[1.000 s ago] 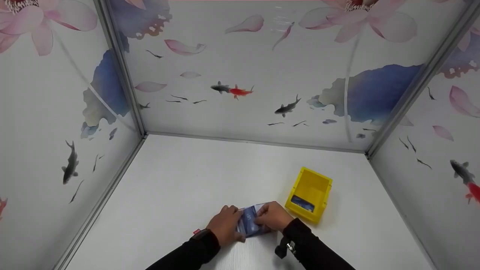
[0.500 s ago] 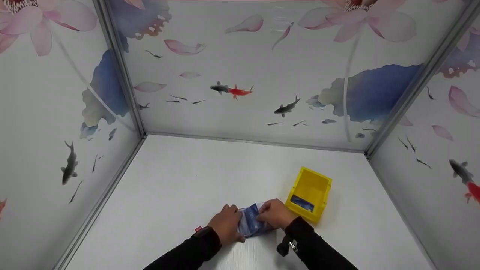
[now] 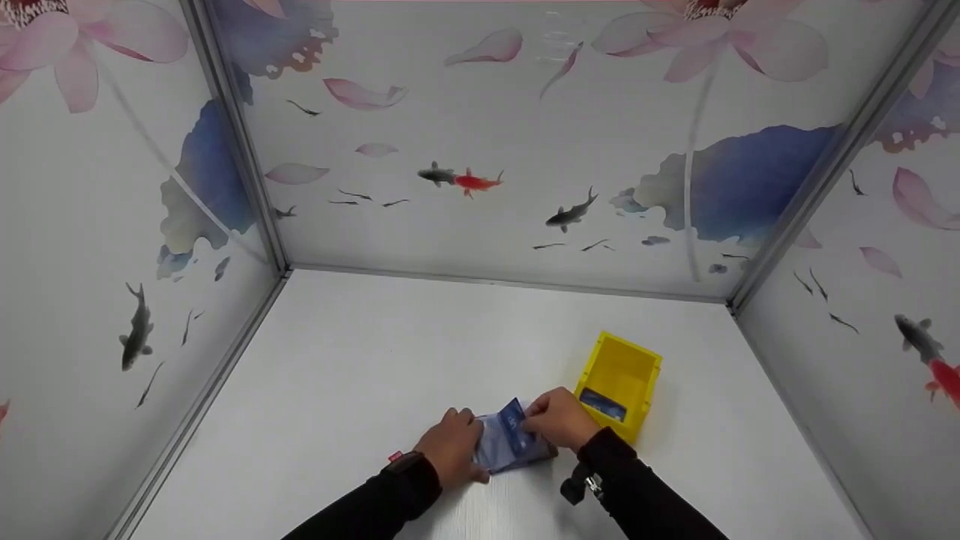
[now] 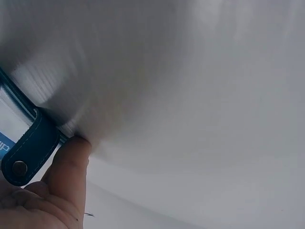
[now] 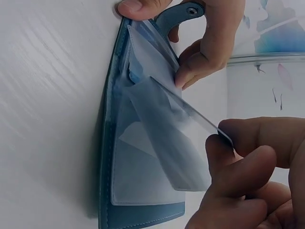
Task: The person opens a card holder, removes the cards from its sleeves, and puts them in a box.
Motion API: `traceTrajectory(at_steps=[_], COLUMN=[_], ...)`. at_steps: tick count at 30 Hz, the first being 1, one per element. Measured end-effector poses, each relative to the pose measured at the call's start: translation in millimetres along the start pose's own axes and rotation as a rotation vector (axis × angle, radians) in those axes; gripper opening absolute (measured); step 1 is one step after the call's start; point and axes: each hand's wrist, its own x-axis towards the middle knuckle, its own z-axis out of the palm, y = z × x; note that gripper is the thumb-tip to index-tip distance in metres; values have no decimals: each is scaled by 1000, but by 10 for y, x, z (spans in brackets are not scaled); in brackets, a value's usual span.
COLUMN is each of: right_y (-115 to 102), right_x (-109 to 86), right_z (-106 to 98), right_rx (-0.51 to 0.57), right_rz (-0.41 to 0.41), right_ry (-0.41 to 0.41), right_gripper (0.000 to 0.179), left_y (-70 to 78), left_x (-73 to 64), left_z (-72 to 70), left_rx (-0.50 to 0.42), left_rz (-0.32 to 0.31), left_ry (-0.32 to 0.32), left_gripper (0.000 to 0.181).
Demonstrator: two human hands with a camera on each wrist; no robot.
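Note:
A teal card holder (image 5: 143, 212) with clear plastic sleeves lies spread on the white table. My left hand (image 3: 450, 446) grips its left end, with the thumb (image 4: 71, 167) along the lower edge beside the snap strap (image 4: 33, 152). In the right wrist view, left-hand fingers bear on the sleeve leaves. My right hand (image 3: 562, 420) pinches a blue card (image 3: 514, 424) at one edge between thumb and index finger. The card (image 5: 171, 143) stands tilted up over the sleeves, its far corner close to the sleeve opening.
Right behind my right hand stands a yellow bin (image 3: 622, 364), with a dark blue card (image 3: 604, 405) at its near end. Printed panels (image 3: 495, 247) wall the table at the back and both sides.
My right hand has moved up and to the right with the blue card, which has turned and risen from the sleeves. My left hand has stayed on the card holder.

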Motion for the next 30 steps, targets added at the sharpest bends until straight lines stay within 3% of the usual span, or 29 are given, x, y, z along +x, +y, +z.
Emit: traceTrajectory(at_steps=[3, 4, 7, 10, 11, 12, 20, 27, 30], right_y=[19, 188, 197, 176, 1, -14, 38, 171, 232], right_x=[16, 131, 139, 106, -24, -46, -92, -88, -81], right_z=[-77, -89, -202, -339, -409, -461, -919, -1347, -1470], right_rx=[-10, -8, -23, -28, -38, -45, -78, -134, -166], right_rz=[-18, -61, -63, -34, 19, 32, 136, 63, 80], right_ry=[12, 13, 30, 56, 71, 85, 162, 251, 283], right_gripper=[9, 11, 12, 12, 10, 10, 26, 23, 24], left_y=[-4, -5, -6, -1, 1, 3, -10, 10, 35], left_x=[1, 1, -7, -20, -23, -27, -29, -42, -58], left_z=[5, 7, 8, 3, 1, 0, 26, -6, -68], left_rx=[-10, -13, -20, -18, -16, -13, -9, -14, -17], left_rz=[-2, -2, -7, -10, -10, -8, 12, 7, -3], left_ry=[3, 4, 3, -1, -1, -1, 7, 8, -9], left_gripper=[57, 57, 55, 55, 55, 55, 54, 54, 54])
